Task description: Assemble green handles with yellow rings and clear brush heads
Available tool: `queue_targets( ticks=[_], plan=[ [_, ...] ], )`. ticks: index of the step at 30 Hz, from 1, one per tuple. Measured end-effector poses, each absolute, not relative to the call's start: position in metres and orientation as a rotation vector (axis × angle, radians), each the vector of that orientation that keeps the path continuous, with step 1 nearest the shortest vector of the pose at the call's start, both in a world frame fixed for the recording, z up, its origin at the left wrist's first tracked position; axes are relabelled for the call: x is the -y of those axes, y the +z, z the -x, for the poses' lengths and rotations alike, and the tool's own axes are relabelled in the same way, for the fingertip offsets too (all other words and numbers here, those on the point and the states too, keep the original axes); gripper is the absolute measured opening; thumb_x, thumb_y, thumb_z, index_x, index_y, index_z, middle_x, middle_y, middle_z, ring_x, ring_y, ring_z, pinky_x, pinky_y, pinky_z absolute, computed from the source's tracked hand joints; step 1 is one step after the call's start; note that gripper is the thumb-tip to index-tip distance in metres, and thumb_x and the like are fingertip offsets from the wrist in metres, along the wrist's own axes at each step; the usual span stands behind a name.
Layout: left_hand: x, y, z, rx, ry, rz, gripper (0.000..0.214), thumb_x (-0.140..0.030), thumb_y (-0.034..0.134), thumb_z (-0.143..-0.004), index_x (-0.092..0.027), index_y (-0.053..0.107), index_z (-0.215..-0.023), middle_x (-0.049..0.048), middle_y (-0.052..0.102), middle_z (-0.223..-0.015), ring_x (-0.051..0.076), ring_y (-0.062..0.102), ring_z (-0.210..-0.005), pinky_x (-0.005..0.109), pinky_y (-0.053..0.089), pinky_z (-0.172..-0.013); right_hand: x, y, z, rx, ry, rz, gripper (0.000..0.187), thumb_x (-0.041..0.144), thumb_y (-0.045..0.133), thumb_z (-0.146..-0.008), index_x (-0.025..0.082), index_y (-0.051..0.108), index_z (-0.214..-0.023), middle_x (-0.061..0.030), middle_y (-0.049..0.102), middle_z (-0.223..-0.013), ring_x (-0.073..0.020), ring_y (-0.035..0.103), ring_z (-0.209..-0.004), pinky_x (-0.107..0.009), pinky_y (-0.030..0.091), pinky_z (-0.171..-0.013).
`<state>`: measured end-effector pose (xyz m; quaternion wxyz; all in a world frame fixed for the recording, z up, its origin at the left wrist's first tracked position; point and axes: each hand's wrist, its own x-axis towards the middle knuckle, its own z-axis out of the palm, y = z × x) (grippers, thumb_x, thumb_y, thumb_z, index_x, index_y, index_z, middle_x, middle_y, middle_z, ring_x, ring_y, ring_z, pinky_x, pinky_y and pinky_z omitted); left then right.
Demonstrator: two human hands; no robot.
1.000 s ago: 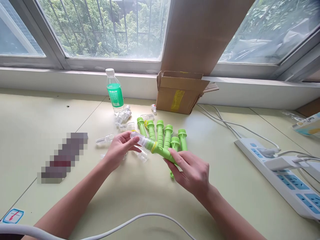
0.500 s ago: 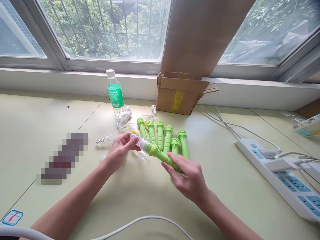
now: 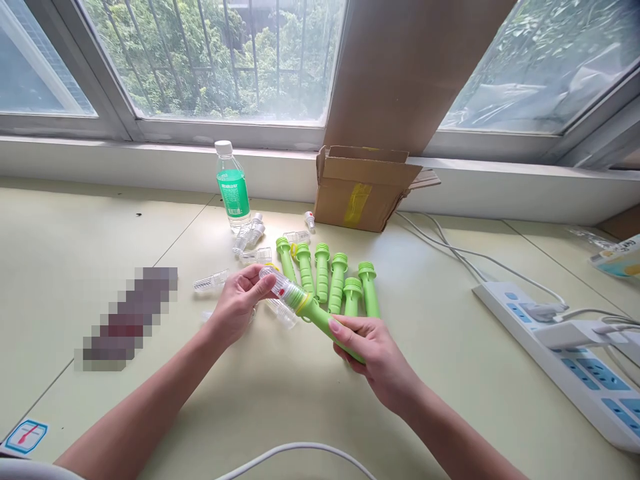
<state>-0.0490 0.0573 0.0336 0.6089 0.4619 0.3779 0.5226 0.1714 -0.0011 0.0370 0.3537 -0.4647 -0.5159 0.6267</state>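
Note:
Between my two hands is a green tube-shaped handle [image 3: 320, 315] with a clear ribbed cap [image 3: 278, 283] on its upper left end and a yellow ring where they meet; it looks like a small flashlight. The fingers of my left hand [image 3: 243, 297] are closed round the clear cap, which shows a small red spot. My right hand [image 3: 373, 350] grips the green handle near its lower end. Just behind, several green handles [image 3: 338, 283] with threaded tops lie side by side. Loose clear caps [image 3: 211, 281] are scattered left of them, some partly hidden by my left hand.
A bottle with a green label [image 3: 233, 193] stands at the back left, a cardboard box [image 3: 367, 190] by the window sill. On the right lies a white power strip [image 3: 565, 367] with cables. A white cable [image 3: 300, 445] loops along the front. A blurred-out object [image 3: 130, 319] lies at left.
My right hand has turned on the green handle, its thumb now lying along the top. A red spot on the clear cap has come into view. My left hand stays at the cap.

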Motion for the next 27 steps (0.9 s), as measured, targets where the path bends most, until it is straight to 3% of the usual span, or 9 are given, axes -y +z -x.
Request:
queue_targets(
  ticks=[3, 6, 9, 12, 15, 19, 23, 27],
  plan=[
    [-0.058, 0.033, 0.050, -0.860, 1.202, -1.072, 0.031, -0.040, 0.074, -0.072, -0.013, 0.065, -0.085, 0.0057, 0.066, -0.079, 0.016, 0.064, -0.073, 0.029, 0.052, -0.075, 0.000, 0.038, -0.173, 1.197, 1.867, 1.190, 0.038, 0.052, 0.052, -0.086, 0.016, 0.056, -0.073, 0.0065, 0.035, -0.052, -0.0048, 0.014, -0.040, -0.024, 0.009, -0.039],
    [-0.058, 0.030, 0.050, -0.826, 1.192, -1.064, 0.033, -0.040, 0.072, -0.074, -0.014, 0.066, -0.095, 0.0065, 0.068, -0.085, 0.017, 0.065, -0.079, 0.029, 0.053, -0.077, 0.001, 0.039, -0.173, 1.289, 1.726, 1.192, 0.039, 0.050, 0.052, -0.087, 0.017, 0.053, -0.066, 0.0066, 0.033, -0.050, -0.0058, 0.018, -0.042, -0.024, 0.013, -0.039],
    [-0.056, 0.028, 0.046, -0.779, 1.179, -1.019, 0.036, -0.038, 0.067, -0.080, -0.016, 0.063, -0.109, 0.0079, 0.069, -0.097, 0.019, 0.066, -0.089, 0.032, 0.053, -0.083, 0.004, 0.034, -0.170, 1.499, 1.259, 1.251, 0.035, 0.044, 0.054, -0.088, 0.017, 0.059, -0.067, 0.0042, 0.038, -0.052, -0.0085, 0.032, -0.047, -0.023, 0.025, -0.043],
    [-0.054, 0.028, 0.043, -0.759, 1.153, -0.971, 0.036, -0.036, 0.063, -0.084, -0.018, 0.059, -0.115, 0.0084, 0.069, -0.102, 0.021, 0.066, -0.096, 0.035, 0.052, -0.088, 0.006, 0.021, -0.169, 1.727, 0.675, 1.251, 0.022, 0.031, 0.057, -0.088, 0.016, 0.069, -0.098, -0.0009, 0.057, -0.066, -0.0123, 0.049, -0.056, -0.024, 0.039, -0.051],
    [-0.053, 0.032, 0.042, -0.785, 1.122, -0.953, 0.034, -0.037, 0.061, -0.085, -0.017, 0.059, -0.113, 0.0093, 0.069, -0.102, 0.022, 0.066, -0.097, 0.036, 0.053, -0.087, 0.006, 0.008, -0.170, 1.924, 0.081, 1.157, 0.026, 0.020, 0.060, -0.085, 0.013, 0.067, -0.110, -0.0027, 0.061, -0.065, -0.0114, 0.049, -0.052, -0.024, 0.039, -0.051],
    [-0.053, 0.034, 0.043, -0.807, 1.112, -0.949, 0.037, -0.040, 0.064, -0.082, -0.018, 0.060, -0.111, 0.0088, 0.068, -0.104, 0.021, 0.067, -0.094, 0.037, 0.054, -0.085, 0.002, 0.006, -0.173, 1.977, -0.343, 1.101, 0.029, 0.016, 0.065, -0.083, 0.013, 0.065, -0.111, -0.0030, 0.063, -0.064, -0.0110, 0.050, -0.052, -0.024, 0.037, -0.050],
    [-0.053, 0.031, 0.044, -0.801, 1.123, -0.954, 0.035, -0.037, 0.068, -0.079, -0.016, 0.062, -0.107, 0.0089, 0.068, -0.105, 0.021, 0.066, -0.095, 0.033, 0.054, -0.085, 0.000, 0.010, -0.173, 2.013, -0.426, 1.100, 0.028, 0.017, 0.065, -0.083, 0.012, 0.065, -0.110, -0.0018, 0.062, -0.061, -0.0112, 0.050, -0.051, -0.024, 0.035, -0.050],
    [-0.054, 0.027, 0.044, -0.795, 1.144, -0.934, 0.032, -0.034, 0.069, -0.079, -0.015, 0.063, -0.104, 0.0083, 0.069, -0.098, 0.020, 0.066, -0.092, 0.032, 0.053, -0.085, 0.005, 0.007, -0.170, 2.025, -0.143, 1.130, 0.027, 0.019, 0.059, -0.088, 0.009, 0.064, -0.113, -0.0031, 0.062, -0.065, -0.0107, 0.050, -0.050, -0.024, 0.037, -0.048]
  ],
)
